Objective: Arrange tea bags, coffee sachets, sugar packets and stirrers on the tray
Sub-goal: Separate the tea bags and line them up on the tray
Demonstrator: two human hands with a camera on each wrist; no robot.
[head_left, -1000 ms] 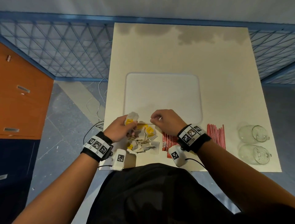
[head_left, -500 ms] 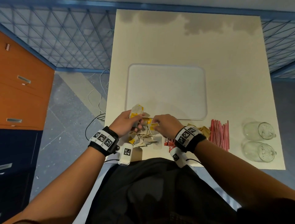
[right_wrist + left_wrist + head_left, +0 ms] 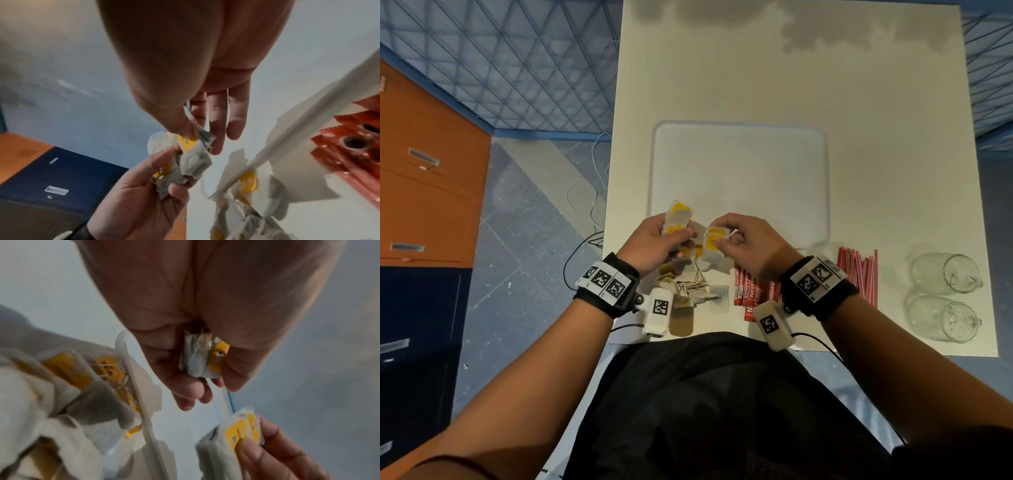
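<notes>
From the head view, your left hand (image 3: 654, 241) grips a bunch of tea bags (image 3: 677, 219) and your right hand (image 3: 750, 245) pinches one bag (image 3: 713, 240), both over the tray's (image 3: 739, 164) near edge, with the pile (image 3: 688, 287), sachets (image 3: 751, 294) and stirrers (image 3: 859, 274) nearer you. At the left wrist, curled fingers (image 3: 185, 386) clamp the folded bags. At the right wrist, thumb and fingertips (image 3: 216, 138) pinch the bag by its yellow tag.

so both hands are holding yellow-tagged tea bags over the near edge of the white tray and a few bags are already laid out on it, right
Not quite. The head view shows the white square tray bare. The left hand and right hand each hold yellow-tagged tea bags over its near edge.
</notes>
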